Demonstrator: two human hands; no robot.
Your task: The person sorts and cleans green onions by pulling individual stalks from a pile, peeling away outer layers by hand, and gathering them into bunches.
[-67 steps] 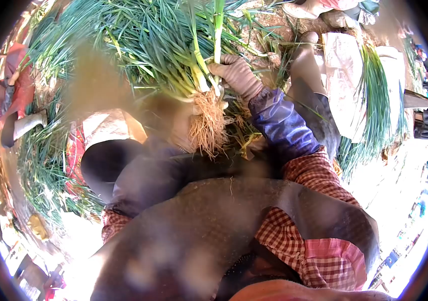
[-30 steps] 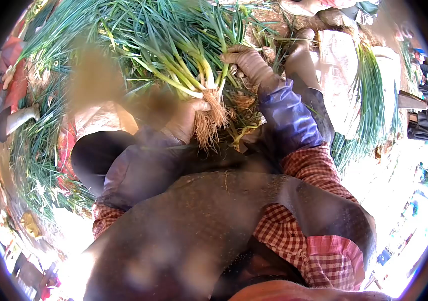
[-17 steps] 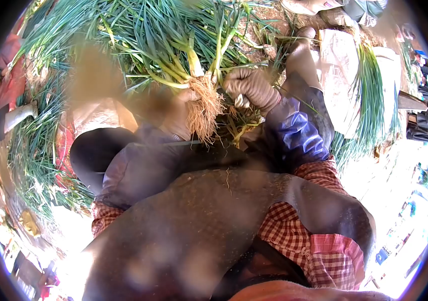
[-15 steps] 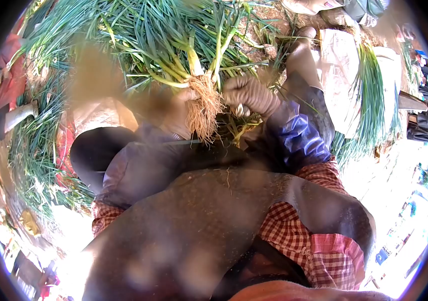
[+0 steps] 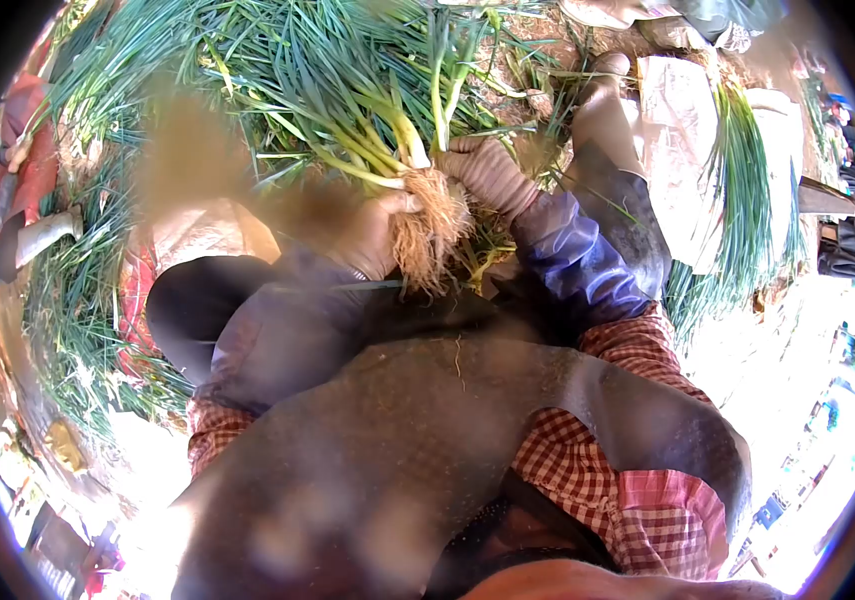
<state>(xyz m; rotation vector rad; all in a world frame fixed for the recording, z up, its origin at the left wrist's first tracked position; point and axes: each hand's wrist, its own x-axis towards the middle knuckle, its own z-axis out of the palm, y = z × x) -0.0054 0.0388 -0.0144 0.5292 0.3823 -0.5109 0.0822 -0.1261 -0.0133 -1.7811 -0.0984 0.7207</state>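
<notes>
A bunch of green onions (image 5: pixel 408 142) stands roots-down in front of me, its stringy brown roots (image 5: pixel 429 232) hanging over my lap. Around its base, on the left side, my gloved left hand (image 5: pixel 375 232) is closed; a blurry smear covers part of it. My gloved right hand (image 5: pixel 490 176) is closed at the right side of the bunch, its fingertips against the lower stalk of an onion just above the roots. Long green leaves run up and away from both hands onto the pile (image 5: pixel 297 60) beyond.
More green onions (image 5: pixel 742 190) lie across a pale sack (image 5: pixel 677 150) on the right. At the left is a blade-like tool with a pale handle (image 5: pixel 47 232). My bare foot (image 5: pixel 609 68) rests at upper right. A dark apron (image 5: pixel 377 430) covers my lap.
My left hand and the bunch have shifted slightly right. The right hand has moved up and in against the stalk; the pale thing under its fingers no longer shows.
</notes>
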